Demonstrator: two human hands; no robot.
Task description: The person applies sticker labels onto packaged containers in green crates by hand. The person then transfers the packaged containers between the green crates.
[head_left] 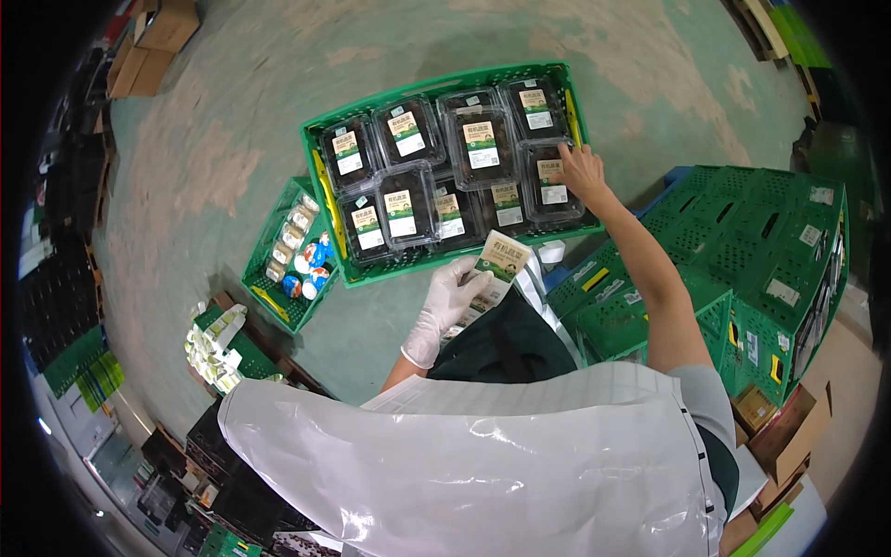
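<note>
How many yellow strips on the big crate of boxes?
2: a left strip at one end of the crate, a right strip at the other, by the right hand. Others may be hidden.

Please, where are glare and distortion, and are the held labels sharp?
Head view: bright glare marks the glossy white sheet below; head view: stacked green crates at right bow near the black rim; head view: labels in the left hand look fairly sharp.

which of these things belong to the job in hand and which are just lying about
Part of the job:
printed labels in the gloved left hand
clear plastic box at the right hand
large green crate around it

Seemingly just lying about:
smaller green crate, left
stacked green crates, right
cardboard box, upper left
</note>
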